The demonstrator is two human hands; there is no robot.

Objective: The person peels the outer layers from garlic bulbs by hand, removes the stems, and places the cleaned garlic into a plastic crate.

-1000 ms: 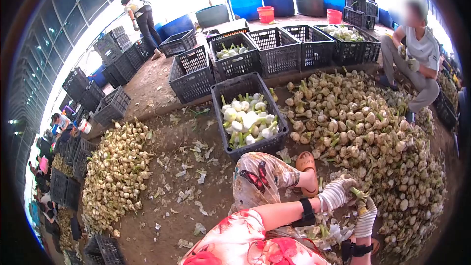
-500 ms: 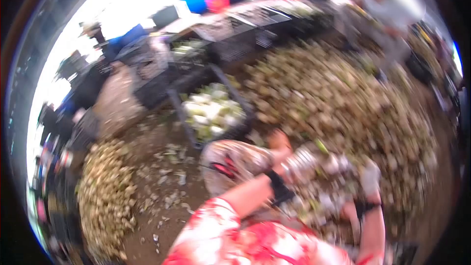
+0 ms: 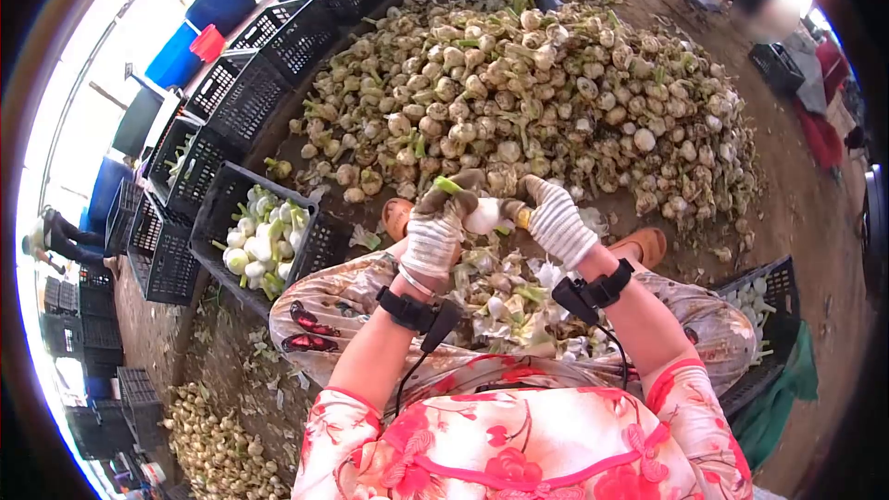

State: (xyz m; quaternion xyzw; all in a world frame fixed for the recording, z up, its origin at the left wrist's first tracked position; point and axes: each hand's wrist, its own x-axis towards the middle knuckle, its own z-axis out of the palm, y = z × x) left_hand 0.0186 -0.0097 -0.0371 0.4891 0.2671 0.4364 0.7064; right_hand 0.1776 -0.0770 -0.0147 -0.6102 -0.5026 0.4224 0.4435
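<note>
My left hand [image 3: 437, 227], in a white glove with dirty dark fingertips, is closed around a garlic bulb [image 3: 483, 216]. The bulb's white side faces right, and a cut green stem [image 3: 447, 185] pokes up above the fingers. My right hand [image 3: 556, 220], gloved alike, has its fingers curled at the bulb's right side. A small yellowish piece shows between those fingers, too little of it to name. Below both hands, between my legs, lies a heap of peeled skins and leaf scraps [image 3: 519, 301].
A large pile of unpeeled garlic [image 3: 556, 93] rises in front. At left a black crate [image 3: 218, 264] holds clean white bulbs; another crate [image 3: 782, 292] stands at right beside green cloth [image 3: 787, 398]. More crates [image 3: 250, 93] line the left. Other people are at the far edges.
My view has swung to the right and sharpened. My hands, apart and blurred before, are now close together at the garlic bulb.
</note>
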